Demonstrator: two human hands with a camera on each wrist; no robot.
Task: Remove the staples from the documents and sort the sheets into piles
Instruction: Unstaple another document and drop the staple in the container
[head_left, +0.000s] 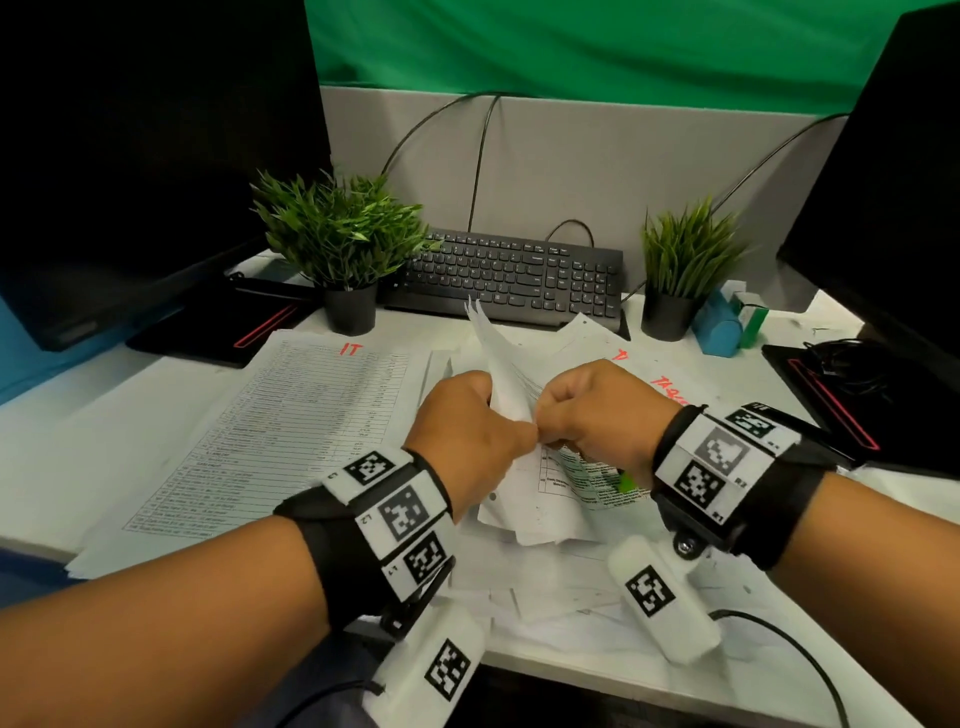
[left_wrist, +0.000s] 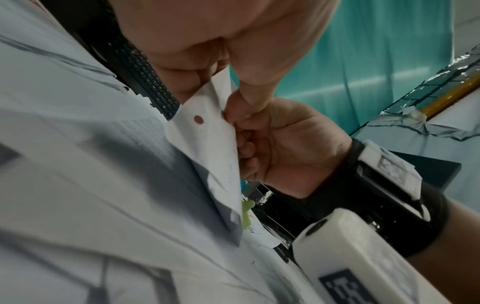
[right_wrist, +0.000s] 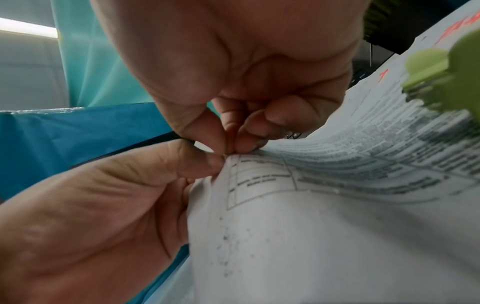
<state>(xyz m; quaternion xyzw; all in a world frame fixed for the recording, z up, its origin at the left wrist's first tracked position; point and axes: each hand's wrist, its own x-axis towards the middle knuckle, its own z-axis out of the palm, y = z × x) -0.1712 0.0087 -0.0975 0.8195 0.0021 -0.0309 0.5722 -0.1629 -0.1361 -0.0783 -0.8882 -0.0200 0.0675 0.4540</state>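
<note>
Both hands' grip pinches one corner of creased, printed document (head_left: 511, 384)

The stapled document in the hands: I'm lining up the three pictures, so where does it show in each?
Head: stapled document at centre, pinched between left hand and right hand.
Left wrist: centre, below the left hand.
Right wrist: lower right, printed table up.
Shared landmark: the green tool by the document's right side.

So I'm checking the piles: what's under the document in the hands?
Under the document lie loose sheets on the desk. Their print is hidden, covered by it and the hands.
</note>
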